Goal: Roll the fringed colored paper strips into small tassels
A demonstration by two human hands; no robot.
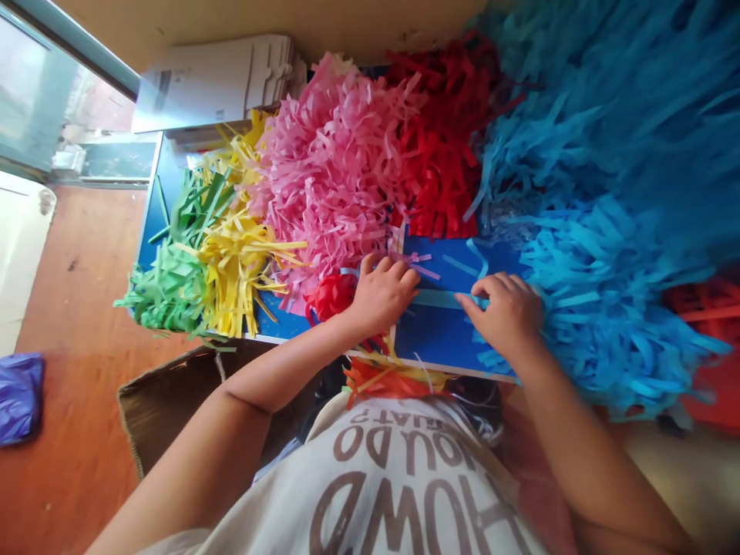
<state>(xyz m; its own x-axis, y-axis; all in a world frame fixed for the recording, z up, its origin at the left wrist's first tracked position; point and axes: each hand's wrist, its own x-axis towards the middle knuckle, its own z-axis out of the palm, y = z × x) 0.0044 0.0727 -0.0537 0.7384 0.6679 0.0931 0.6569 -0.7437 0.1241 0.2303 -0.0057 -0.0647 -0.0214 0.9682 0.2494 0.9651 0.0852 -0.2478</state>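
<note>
On the blue board (445, 335), right at its near edge, the left hand (382, 294) sits with fingers together and curled down, tips pressing near a few pale pink paper strips (417, 264). The right hand (504, 314) is on the board's far side, fingers close together and bent over the end of a light blue paper strip (439, 299); a real pinch can't be confirmed. The strip lies flat across the board between both hands; keeping it straight and pressed down with the fingertips looks best. A red paper bunch (331, 297) touches the board's left edge. Pink fringe (327, 169) and red fringe (445, 162) lie beyond the board, blue fringe (601, 301) to its right.
</note>
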